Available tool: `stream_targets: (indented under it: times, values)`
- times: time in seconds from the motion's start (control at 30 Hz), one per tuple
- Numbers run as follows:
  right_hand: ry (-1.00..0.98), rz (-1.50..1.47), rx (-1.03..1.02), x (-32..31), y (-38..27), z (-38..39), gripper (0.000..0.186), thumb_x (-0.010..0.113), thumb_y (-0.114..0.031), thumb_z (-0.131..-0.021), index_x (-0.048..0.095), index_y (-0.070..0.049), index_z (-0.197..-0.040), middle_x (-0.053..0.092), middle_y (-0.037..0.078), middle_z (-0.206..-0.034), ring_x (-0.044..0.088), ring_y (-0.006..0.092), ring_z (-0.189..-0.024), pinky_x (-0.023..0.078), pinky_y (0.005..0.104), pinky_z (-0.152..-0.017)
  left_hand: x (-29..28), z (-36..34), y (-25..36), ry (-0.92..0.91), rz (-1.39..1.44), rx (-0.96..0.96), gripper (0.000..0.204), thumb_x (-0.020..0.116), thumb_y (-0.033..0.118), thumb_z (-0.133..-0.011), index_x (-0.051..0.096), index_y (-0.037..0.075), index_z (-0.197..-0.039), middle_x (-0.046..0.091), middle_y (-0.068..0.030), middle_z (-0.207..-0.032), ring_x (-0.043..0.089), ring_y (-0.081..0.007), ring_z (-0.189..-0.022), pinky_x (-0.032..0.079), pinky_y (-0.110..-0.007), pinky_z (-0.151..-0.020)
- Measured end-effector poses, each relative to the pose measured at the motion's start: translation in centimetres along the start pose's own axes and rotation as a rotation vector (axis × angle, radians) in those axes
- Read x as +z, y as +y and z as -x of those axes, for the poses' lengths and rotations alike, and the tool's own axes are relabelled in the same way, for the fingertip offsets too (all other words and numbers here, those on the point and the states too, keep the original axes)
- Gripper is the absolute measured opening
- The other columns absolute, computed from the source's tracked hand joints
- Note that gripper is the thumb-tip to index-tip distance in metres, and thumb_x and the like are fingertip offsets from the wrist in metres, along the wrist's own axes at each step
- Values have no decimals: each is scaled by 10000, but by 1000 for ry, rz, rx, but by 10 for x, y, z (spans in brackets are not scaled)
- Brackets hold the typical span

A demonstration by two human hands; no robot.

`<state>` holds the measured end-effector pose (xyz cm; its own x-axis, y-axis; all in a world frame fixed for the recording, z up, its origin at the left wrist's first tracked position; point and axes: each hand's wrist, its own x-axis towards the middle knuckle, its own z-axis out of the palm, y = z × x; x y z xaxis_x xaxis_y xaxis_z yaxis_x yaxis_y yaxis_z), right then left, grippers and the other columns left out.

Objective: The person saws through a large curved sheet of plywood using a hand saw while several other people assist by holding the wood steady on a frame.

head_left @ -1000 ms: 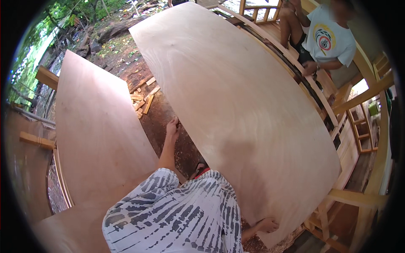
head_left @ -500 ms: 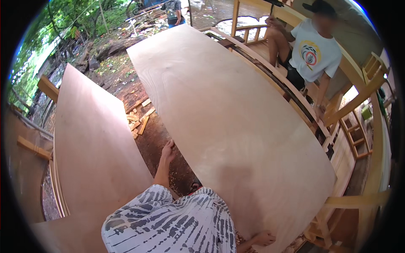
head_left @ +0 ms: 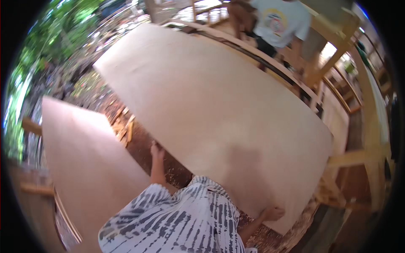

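Observation:
A large sheet of plywood, pale and smooth, lies slanting in front of me, its far end at the upper left. My left hand is at its left edge, closed on it, with some fingers hidden by the sheet. My right hand is curled at the near edge, close to the near right corner, and grips it. My shadow falls across the sheet's near part. A second plywood sheet lies at my left, apart from the first; neither hand touches it.
Beyond the sheet's right edge runs a curved wooden frame. Behind it sits a person in a white shirt. Wooden posts and beams stand at the right. Wood offcuts lie on the ground between the two sheets.
My view has turned and is blurred, so both sheets appear farther left at their far ends. Both hands keep their hold on the sheet's edges; the seated person sits higher in view.

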<state>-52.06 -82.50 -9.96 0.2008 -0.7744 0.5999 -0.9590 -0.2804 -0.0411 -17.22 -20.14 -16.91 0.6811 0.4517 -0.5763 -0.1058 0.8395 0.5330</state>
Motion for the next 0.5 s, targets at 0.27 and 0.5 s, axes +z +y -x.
stream_targets:
  times: [0.27, 0.5]
  values:
    - [-130, -23, 199, -26, -29, -9, 329, 553, -150, -1007, 544, -12, -1305, 536, 202, -1424, 510, 374, -1333, 403, 517, -1108, -38, -35, 56, -207, -351, -38, 420, 564, 380, -1097, 654, 26, -1305, 697, -83, -1247, 637, -235, -1211, 550, -375, -1009]
    - [-267, -84, 262, -31, -10, -8, 502, 611, -206, -1009, 465, -41, -1460, 429, 187, -1567, 416, 364, -1453, 318, 535, -1205, -50, -37, 47, 65, -102, -90, 457, 479, 439, -1116, 661, 74, -1323, 738, -65, -1220, 699, -214, -1118, 621, -350, -887]
